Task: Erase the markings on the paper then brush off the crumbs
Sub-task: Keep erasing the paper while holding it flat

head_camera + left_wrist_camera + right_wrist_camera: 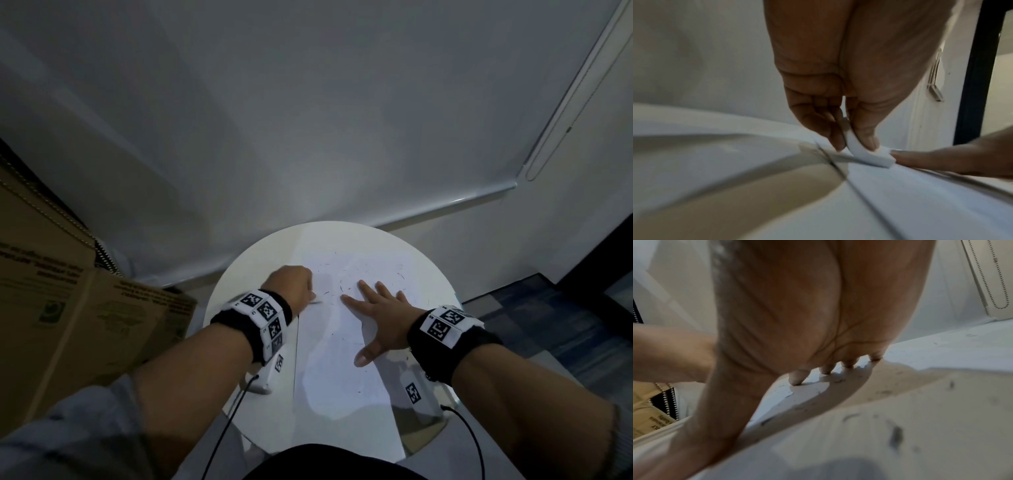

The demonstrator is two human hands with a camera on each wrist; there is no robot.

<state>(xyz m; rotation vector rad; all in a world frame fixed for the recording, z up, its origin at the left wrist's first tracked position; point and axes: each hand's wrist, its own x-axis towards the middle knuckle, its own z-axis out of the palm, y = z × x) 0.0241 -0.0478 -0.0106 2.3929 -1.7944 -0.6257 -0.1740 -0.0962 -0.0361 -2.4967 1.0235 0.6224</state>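
A white sheet of paper (337, 353) lies on a small round white table (246, 284). Dark eraser crumbs (363, 270) are scattered over its far half and show up close in the right wrist view (895, 434). My left hand (294, 286) is at the paper's left edge and pinches a white eraser (867, 155) between thumb and fingers, its lower end pressed onto the paper (920, 203). My right hand (380, 311) lies flat with spread fingers on the paper's middle, fingertips (797, 378) pressing down. Its fingertip (920, 159) lies right beside the eraser.
A brown cardboard box (61, 308) stands close on the left of the table. A white wall (308, 120) is behind, and a dark frame (596, 260) and blue patterned floor (548, 318) on the right. Black cables (226, 421) hang from both wrist cameras near the table's front edge.
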